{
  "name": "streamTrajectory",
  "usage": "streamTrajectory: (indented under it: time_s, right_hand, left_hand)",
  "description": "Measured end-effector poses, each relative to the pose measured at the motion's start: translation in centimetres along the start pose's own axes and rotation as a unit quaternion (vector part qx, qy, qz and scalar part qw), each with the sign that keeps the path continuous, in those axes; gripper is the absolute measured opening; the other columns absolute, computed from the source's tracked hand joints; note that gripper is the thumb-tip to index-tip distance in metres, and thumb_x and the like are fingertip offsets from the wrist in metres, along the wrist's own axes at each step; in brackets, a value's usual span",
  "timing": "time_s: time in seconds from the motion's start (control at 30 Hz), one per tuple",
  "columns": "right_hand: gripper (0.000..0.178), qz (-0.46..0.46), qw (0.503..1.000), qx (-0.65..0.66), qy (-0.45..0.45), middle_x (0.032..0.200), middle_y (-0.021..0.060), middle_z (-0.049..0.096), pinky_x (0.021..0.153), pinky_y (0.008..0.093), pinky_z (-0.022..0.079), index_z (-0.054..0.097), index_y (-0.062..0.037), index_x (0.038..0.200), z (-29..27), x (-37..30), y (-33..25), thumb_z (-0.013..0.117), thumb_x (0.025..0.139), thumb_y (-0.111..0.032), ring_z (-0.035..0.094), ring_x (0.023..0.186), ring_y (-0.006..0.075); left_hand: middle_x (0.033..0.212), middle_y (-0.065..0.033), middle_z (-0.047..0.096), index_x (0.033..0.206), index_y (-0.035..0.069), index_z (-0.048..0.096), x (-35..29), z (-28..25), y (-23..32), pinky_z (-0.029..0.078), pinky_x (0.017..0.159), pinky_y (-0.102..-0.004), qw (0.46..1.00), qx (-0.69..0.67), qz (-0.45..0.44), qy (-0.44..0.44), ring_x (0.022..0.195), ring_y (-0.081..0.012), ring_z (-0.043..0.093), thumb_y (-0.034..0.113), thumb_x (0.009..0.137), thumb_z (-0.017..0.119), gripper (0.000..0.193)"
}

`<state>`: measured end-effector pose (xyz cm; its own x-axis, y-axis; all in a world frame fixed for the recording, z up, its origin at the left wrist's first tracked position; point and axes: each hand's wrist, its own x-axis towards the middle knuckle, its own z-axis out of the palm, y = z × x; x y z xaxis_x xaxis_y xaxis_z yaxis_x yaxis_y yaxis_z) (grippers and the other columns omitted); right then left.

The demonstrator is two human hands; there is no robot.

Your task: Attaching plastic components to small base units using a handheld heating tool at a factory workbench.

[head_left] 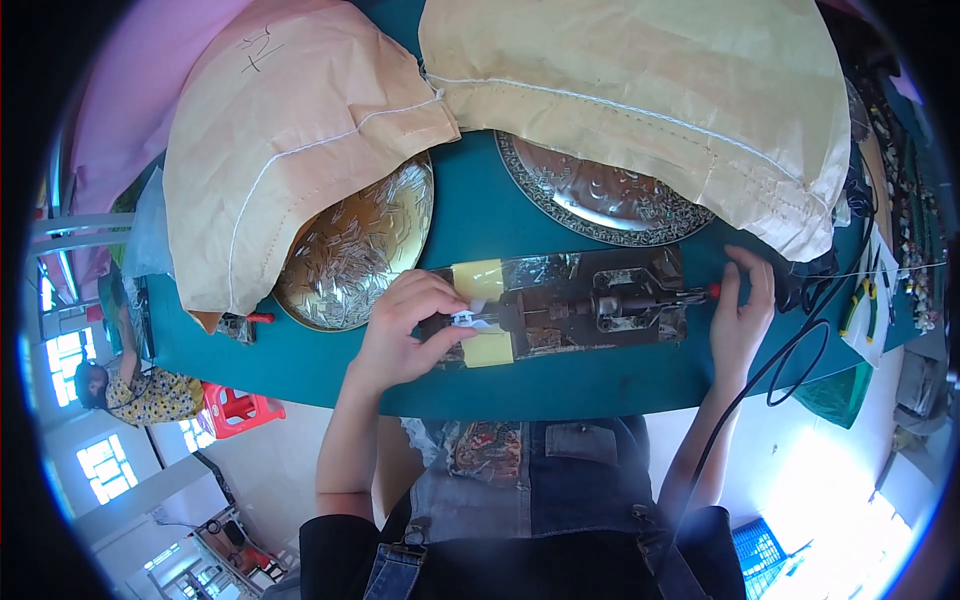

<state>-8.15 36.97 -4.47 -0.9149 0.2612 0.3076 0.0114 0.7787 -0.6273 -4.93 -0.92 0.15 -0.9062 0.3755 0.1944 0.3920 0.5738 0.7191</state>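
A push-type toggle clamp is fixed on a dark board with yellow tape strips near its left end. There my left hand is closed, pinching a small white plastic piece between thumb and fingers at the clamp's tip. At the other end, my right hand is beside the clamp's red knob, the thumb at or very near it. Its fingers are loosely bent and apart, and nothing shows between them. Whether the thumb presses the knob is unclear.
Brown paper sacks cover part of two round metal trays; the left tray holds many small thin pieces. A black cable and yellow-green pliers lie at the right. A red stool and another person are at far left.
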Motion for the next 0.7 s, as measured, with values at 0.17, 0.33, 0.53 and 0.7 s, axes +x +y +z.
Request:
streamTrajectory:
  time_s: [0.17, 0.33, 0.53, 0.7]
  right_hand:
    - [0.017, 0.022, 0.999, 0.035, -0.01, 0.107, 0.0107, 0.068, 0.091, 0.0326, 0.049, 0.071, -0.0026, 0.108, 0.2, -0.1, -0.1, 0.056, 0.1, -0.007, 0.065, 0.1, 0.0232]
    - [0.015, 0.01, 0.998, 0.054, 0.004, 0.106, 0.0117, 0.068, 0.089, 0.0361, 0.05, 0.072, -0.004, 0.102, 0.4, -0.1, 0.3, 0.058, 0.097, -0.008, 0.066, 0.1, 0.0278]
    - [0.015, 0.004, 0.998, 0.06, -0.003, 0.108, 0.012, 0.067, 0.092, 0.0352, 0.049, 0.072, -0.0039, 0.104, 0.5, 0.0, 0.0, 0.058, 0.097, -0.007, 0.066, 0.103, 0.0275]
    - [0.015, -0.047, 0.997, 0.002, 0.063, 0.118, 0.0148, 0.064, 0.099, 0.0389, 0.047, 0.072, -0.0037, 0.107, -0.4, -0.6, -0.9, 0.061, 0.096, -0.005, 0.062, 0.112, 0.0292]
  left_hand:
    - [0.09, -0.0084, 0.075, 0.087, 0.003, 0.071, -0.6, 0.8, -0.8, 0.052, 0.083, -0.0381, 0.997, -0.006, 0.053, 0.059, 0.088, -0.0264, 0.069, 0.012, 0.071, 0.089, 0.025]
    - [0.092, -0.0091, 0.076, 0.088, 0.004, 0.072, -0.8, 0.2, 0.8, 0.052, 0.083, -0.0394, 0.99, 0.0, 0.082, 0.117, 0.093, -0.0285, 0.07, 0.013, 0.065, 0.093, 0.032]
    - [0.087, -0.0107, 0.075, 0.084, 0.003, 0.073, -4.6, -0.8, 2.8, 0.053, 0.079, -0.0387, 0.966, -0.178, 0.012, 0.189, 0.088, -0.0289, 0.07, 0.013, 0.06, 0.096, 0.035]
    - [0.088, -0.0113, 0.073, 0.083, 0.002, 0.07, -8.1, -2.2, 4.2, 0.052, 0.078, -0.0381, 0.965, -0.151, -0.078, 0.2, 0.09, -0.0292, 0.07, 0.012, 0.062, 0.093, 0.032]
